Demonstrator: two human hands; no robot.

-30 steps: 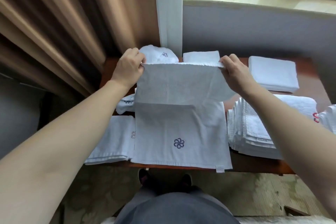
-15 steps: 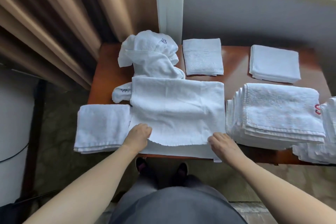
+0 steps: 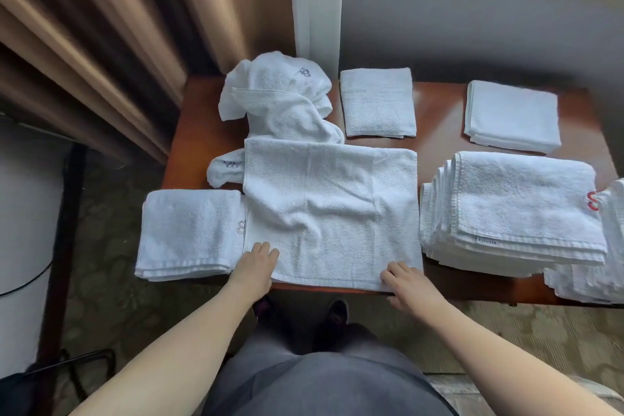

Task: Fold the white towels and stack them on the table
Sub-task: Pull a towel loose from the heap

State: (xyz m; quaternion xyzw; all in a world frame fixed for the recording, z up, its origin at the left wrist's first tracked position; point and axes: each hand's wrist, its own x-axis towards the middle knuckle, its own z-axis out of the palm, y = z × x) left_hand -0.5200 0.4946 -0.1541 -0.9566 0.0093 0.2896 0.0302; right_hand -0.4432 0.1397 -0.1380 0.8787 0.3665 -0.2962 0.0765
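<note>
Head view: towel (image 3: 332, 213) now folded flat; left hand (image 3: 258, 262) and right hand (image 3: 407, 284) press open on it.

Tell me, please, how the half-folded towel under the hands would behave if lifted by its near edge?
The half-folded towel is probably floppy: it lies wrinkled, so it would sag and unfold. It looks light, as thin terry. It likely grips rather than slides under the left hand and right hand.
</note>
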